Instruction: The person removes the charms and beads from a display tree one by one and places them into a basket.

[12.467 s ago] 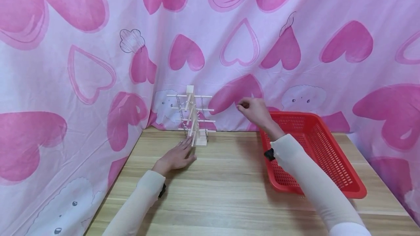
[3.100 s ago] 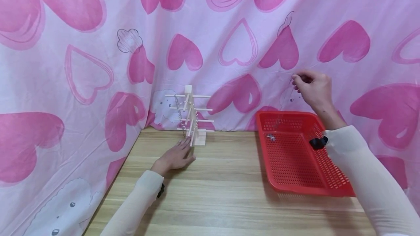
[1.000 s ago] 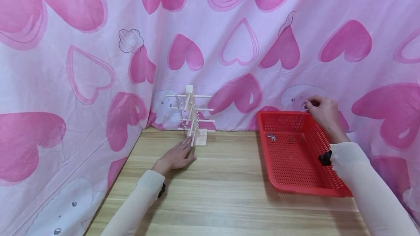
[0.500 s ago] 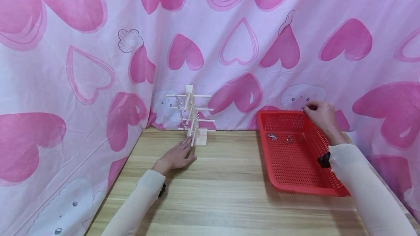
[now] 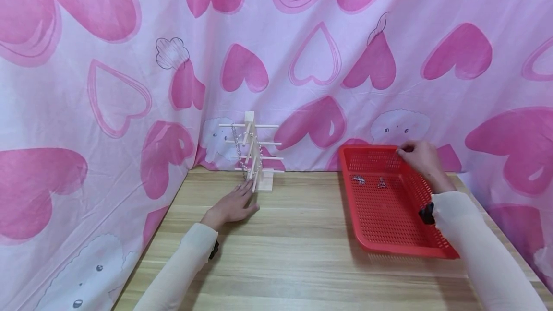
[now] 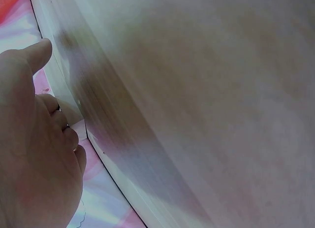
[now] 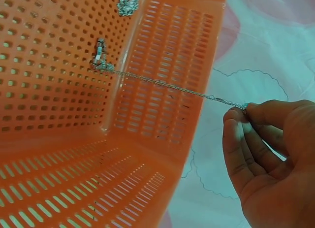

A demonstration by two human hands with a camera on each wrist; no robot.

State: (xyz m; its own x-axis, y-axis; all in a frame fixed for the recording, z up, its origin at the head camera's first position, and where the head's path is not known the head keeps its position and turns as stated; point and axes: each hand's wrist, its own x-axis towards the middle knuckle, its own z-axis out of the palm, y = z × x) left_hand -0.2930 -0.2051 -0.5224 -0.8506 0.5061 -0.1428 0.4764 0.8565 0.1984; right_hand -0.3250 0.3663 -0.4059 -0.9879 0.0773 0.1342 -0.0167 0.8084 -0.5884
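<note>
My right hand pinches the end of a thin silver chain above the far rim of a red basket. The chain's other end, a small pendant, lies on the basket floor. A second bunched chain lies next to it. My left hand rests flat on the wooden table, fingertips at the base of a small wooden rack. Silver chains hang from the rack's pegs.
The wooden table carries the rack at the back left and the basket at the right. Pink heart-print cloth hangs behind and along both sides.
My right hand carried the chain from near the rack over to the basket and has come down. The pendant now lies on the basket floor. The left hand has stayed still.
</note>
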